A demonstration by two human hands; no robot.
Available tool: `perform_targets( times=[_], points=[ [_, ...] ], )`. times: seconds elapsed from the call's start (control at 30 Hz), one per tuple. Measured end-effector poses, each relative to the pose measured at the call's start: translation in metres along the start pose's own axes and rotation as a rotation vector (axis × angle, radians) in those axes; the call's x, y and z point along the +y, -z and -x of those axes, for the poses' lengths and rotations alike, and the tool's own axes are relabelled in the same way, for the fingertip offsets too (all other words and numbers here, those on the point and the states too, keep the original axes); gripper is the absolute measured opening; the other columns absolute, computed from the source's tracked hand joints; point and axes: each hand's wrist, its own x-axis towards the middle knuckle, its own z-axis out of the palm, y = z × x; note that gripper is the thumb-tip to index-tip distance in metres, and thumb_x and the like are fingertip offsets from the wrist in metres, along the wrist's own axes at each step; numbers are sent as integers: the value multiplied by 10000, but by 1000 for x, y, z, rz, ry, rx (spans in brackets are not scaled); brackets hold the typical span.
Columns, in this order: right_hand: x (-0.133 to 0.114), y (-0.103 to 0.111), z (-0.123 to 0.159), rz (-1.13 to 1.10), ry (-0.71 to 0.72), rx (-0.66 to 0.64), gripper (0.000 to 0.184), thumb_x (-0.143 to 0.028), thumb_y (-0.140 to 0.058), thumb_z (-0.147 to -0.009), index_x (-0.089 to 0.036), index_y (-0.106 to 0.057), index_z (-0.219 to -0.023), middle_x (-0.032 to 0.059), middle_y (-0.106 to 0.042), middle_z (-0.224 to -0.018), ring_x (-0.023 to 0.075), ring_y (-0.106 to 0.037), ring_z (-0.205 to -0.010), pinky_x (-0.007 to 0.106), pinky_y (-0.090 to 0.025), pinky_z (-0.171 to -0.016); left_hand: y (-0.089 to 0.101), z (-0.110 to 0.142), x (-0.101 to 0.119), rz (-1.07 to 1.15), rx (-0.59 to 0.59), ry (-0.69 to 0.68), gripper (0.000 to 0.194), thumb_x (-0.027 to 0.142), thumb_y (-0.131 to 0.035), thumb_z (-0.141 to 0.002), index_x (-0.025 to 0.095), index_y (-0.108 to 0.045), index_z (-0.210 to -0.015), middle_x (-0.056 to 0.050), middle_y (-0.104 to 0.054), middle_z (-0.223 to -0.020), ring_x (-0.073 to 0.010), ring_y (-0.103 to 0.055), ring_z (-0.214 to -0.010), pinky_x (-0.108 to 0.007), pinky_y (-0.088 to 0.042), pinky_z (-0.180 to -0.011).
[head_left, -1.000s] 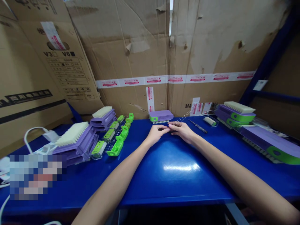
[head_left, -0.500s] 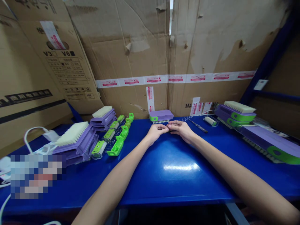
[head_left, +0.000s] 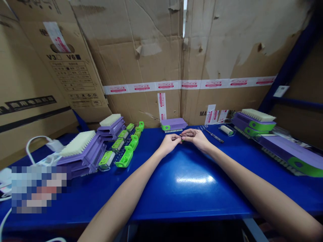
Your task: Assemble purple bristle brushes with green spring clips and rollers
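Both hands meet above the middle of the blue table. My left hand (head_left: 170,143) pinches at its fingertips a small green part (head_left: 183,140), mostly hidden by fingers. Against it closes my right hand (head_left: 198,139), thumb and fingers together. A thin wire coil spring (head_left: 202,127) runs across the right hand's fingers and sticks out behind it toward the right. Just beyond the hands lies a purple brush with a green end (head_left: 174,124), bristles down. A screwdriver (head_left: 214,135) rests to the right of my right hand.
On the left are stacked purple brush bodies (head_left: 84,155), green-topped clear cases (head_left: 118,144), springs and bright green caps (head_left: 125,157). A white cylinder in a clear case (head_left: 226,130) and more purple brushes (head_left: 295,151) lie right. Cardboard (head_left: 141,67) walls the back.
The spring now lies higher and more visibly over my right hand's fingers. A bit of green shows between the fingertips. My left hand has barely moved.
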Motion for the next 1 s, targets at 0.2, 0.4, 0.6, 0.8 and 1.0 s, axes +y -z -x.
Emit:
perform_targets(
  times=[0.2,0.4,0.6,0.8,1.0],
  points=[
    [-1,0,-2,21,32,-36,301,-244,-793,-521,-153,-661,-776,40,-702,-776,172,-653,-719,327,-514,-748,0,-2,-2,53,46,19,32,156,-601,-686,136,-624,-675,-14,-657,-625,-133,-610,-656,-286,-467,-745],
    [1,-3,-5,-26,37,1,303,-261,-801,-518,-161,-652,-762,34,-701,-766,169,-654,-718,323,-519,-738,3,-2,-1,119,62,22,107,233,-649,-662,136,-625,-702,-9,-655,-632,-130,-596,-655,-281,-448,-730],
    [2,-1,-4,-31,30,-7,312,-283,-799,-532,-159,-650,-776,38,-697,-777,168,-650,-733,316,-515,-749,4,-3,-4,98,10,-22,206,318,-674,-665,132,-623,-739,-19,-654,-684,-137,-596,-692,-284,-444,-740],
    [7,4,-3,69,35,39,276,-271,-772,-563,-159,-642,-779,39,-691,-781,171,-643,-762,320,-501,-776,7,1,-6,-480,28,-215,150,222,-584,-758,164,-664,-871,-71,-675,-933,-207,-578,-922,-344,-418,-853],
    [15,5,-7,166,52,65,256,-256,-751,-555,-167,-633,-764,33,-687,-773,170,-635,-746,327,-502,-761,11,7,-3,-995,-49,-307,191,227,-536,-822,214,-698,-924,-78,-668,-1006,-244,-528,-1010,-388,-354,-891]
  ],
)
